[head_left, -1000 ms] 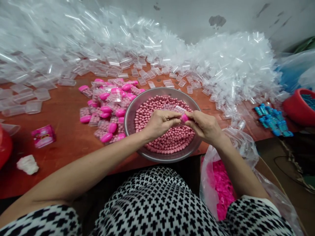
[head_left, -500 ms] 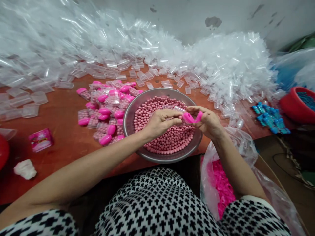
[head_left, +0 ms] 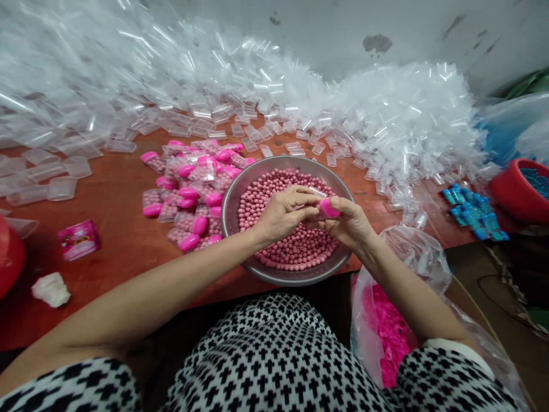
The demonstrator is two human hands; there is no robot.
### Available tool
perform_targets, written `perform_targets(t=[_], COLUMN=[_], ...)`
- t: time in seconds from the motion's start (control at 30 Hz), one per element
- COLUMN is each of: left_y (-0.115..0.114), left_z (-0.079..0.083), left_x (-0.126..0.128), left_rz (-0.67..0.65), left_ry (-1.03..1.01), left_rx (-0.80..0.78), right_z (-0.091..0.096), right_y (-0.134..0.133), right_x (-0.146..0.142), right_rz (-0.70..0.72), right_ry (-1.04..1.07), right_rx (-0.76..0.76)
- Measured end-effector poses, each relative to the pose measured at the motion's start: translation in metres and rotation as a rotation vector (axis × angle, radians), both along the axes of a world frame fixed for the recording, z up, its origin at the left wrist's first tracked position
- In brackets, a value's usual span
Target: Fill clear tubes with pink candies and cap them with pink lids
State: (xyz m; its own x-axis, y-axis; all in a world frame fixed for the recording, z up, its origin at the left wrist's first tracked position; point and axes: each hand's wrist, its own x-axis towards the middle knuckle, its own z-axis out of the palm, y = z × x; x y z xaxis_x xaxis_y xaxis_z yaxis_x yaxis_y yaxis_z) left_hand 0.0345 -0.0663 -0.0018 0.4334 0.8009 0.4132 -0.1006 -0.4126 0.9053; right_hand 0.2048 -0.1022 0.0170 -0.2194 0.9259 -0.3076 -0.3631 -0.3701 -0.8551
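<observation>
My left hand (head_left: 288, 213) is closed around a clear plastic container (head_left: 316, 193), mostly hidden by the fingers, above a metal bowl (head_left: 229, 206). Round pink balls (head_left: 295, 252) fill much of the bowl. My right hand (head_left: 352, 222) pinches a bright pink cap (head_left: 329, 207) against the container's right end; whether it is fully seated I cannot tell. Left of the bowl lies a heap of filled containers with pink caps (head_left: 189, 193). Pink caps in a clear plastic bag (head_left: 388, 337) lie below my right forearm.
Clear empty containers (head_left: 398, 114) are piled along the back of the red table (head_left: 120, 200). Blue-filled containers (head_left: 474, 209) and a red bowl (head_left: 510, 189) are at the right. A pink packet (head_left: 78, 240) and white crumpled lump (head_left: 51, 289) lie at the left.
The pink cap's lid was folded open in my right fingers; now the cap is against the container's end with my right thumb over it. My right hand has moved slightly left.
</observation>
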Motion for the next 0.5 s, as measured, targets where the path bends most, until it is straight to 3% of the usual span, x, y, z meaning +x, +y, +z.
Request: perform_targets(t=[0.13, 0.23, 0.37, 0.43, 0.5], left_y=[-0.002, 0.002, 0.029, 0.045, 0.055], left_z=[0.009, 0.024, 0.039, 0.042, 0.043], left_x=[-0.006, -0.032, -0.099, -0.128, -0.139], left_rz=[0.045, 0.122, 0.435, 0.635, 0.722], left_ry=[0.046, 0.054, 0.116, 0.268, 0.449], left_rx=[-0.023, -0.055, -0.036, 0.071, 0.189], right_z=[0.005, 0.009, 0.009, 0.006, 0.001], right_y=[0.003, 0.006, 0.012, 0.013, 0.015], right_x=[0.0, 0.011, 0.033, 0.039, 0.041], right_rz=[0.083, 0.101, -0.01, -0.061, -0.094], right_ry=[-0.058, -0.103, -0.182, -0.206, -0.211], right_rx=[0.045, 0.146, 0.183, 0.19, 0.198])
